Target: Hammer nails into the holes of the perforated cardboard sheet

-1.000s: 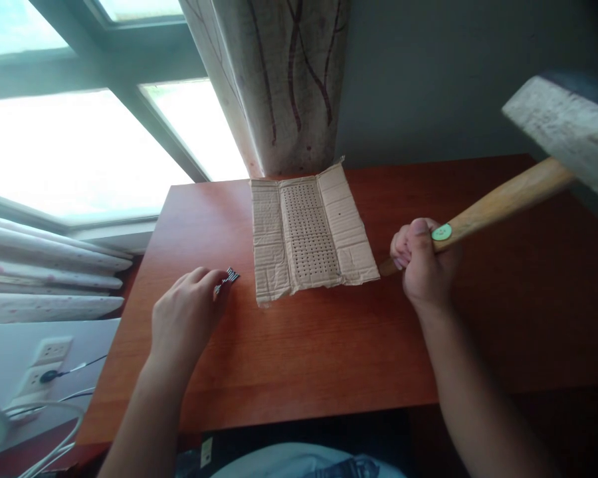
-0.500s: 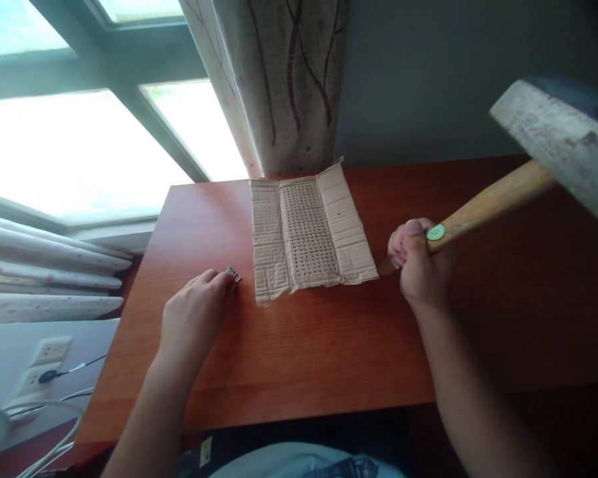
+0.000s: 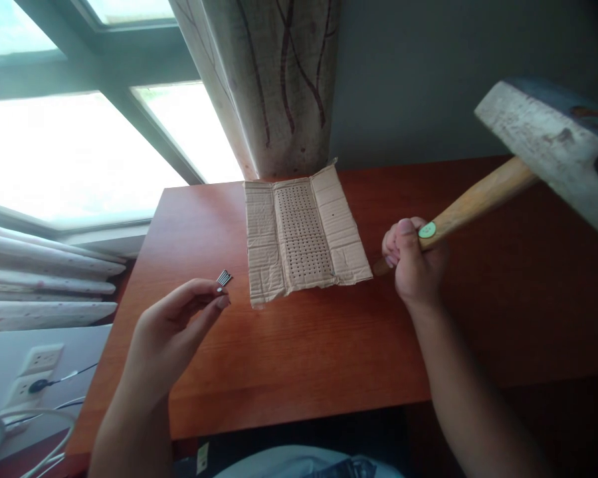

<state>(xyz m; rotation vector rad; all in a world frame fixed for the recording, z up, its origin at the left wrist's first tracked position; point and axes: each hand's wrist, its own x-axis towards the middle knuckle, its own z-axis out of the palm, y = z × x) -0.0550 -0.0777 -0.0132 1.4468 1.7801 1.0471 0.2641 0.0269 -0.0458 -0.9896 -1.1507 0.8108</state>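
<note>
L hand [image 3: 172, 332]: raised off table [image 3: 299, 372], just left of cardboard's [image 3: 303, 232] near-left corner. Thumb + index tips pressed together, other fingers loosely curled under. Small grey speck at the tips, too small to tell what it is.

Nails [image 3: 224, 277]: short bundle, heads lined up, on table betw. L fingertips and cardboard, just beyond the tips. Touching fingers or not: cannot tell.

R hand [image 3: 414, 265]: just right of cardboard's near-right corner. Fist clamped round low end of hammer [image 3: 483, 196] handle, thumb on top. Handle butt pokes out of fist toward cardboard; rest of handle runs up and right, away from it. Head [image 3: 553, 143]: big, grey, scuffed, held well above table, partly cut off by frame edge. Round green sticker [image 3: 427, 230] on handle, just above thumb.

Hands well apart, cardboard betw. them.

Cardboard: flat on table toward its far edge, creased, 3 panels. Mid panel has dense grid of small holes; one lone hole in right panel. Far-right corner curls up a bit.

Beyond cardboard: curtain [image 3: 279, 79] w/ dark branch pattern, hanging to table's far edge. Window [image 3: 80, 153] far left of cardboard, bright. Socket [image 3: 34, 362] w/ plug + cable, low left of cardboard, below table level.
</note>
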